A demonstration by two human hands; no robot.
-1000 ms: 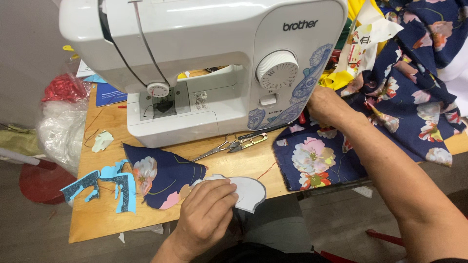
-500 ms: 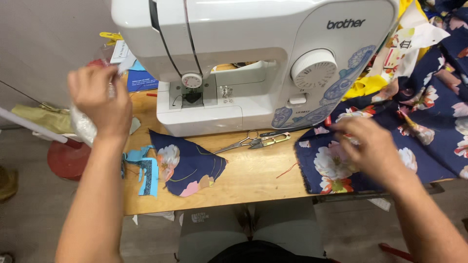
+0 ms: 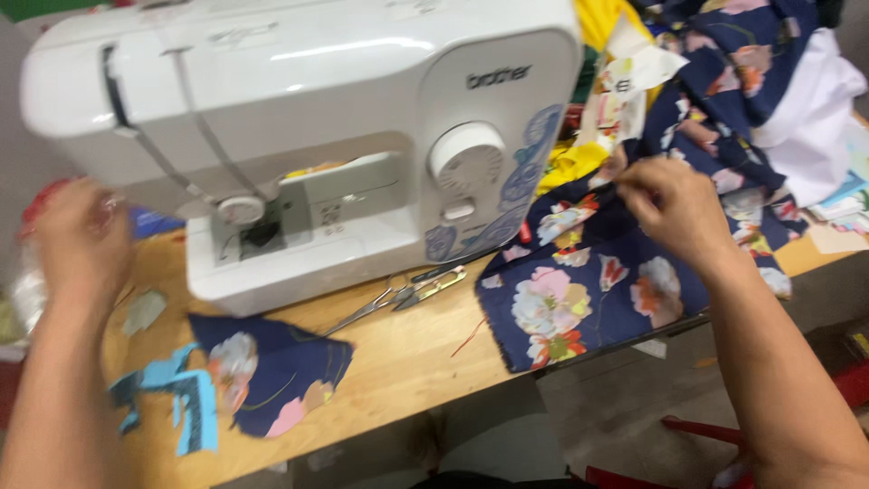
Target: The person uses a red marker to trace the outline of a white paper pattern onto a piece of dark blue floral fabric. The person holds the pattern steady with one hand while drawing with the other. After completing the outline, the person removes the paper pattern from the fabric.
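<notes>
Since half a second ago, both hands are sitting lower and closer in the view. Left hand (image 3: pixel 77 244) is hovering, blurred, at the left end of the white sewing machine (image 3: pixel 308 136), over the wooden surface (image 3: pixel 407 353); whether its fingers are spread or pinching I cannot tell. Right hand (image 3: pixel 674 213) is resting on the navy floral fabric (image 3: pixel 588 299) to the machine's right, fingers (image 3: pixel 634 186) pinching its folds. Snips (image 3: pixel 403 297) are lying just in front of the machine, near a small floral piece (image 3: pixel 272 380).

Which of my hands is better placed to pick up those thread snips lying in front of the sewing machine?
Probably the right hand. It pinches the floral fabric beside the thread snips. The left hand is raised at the table's far left, farther away.
</notes>
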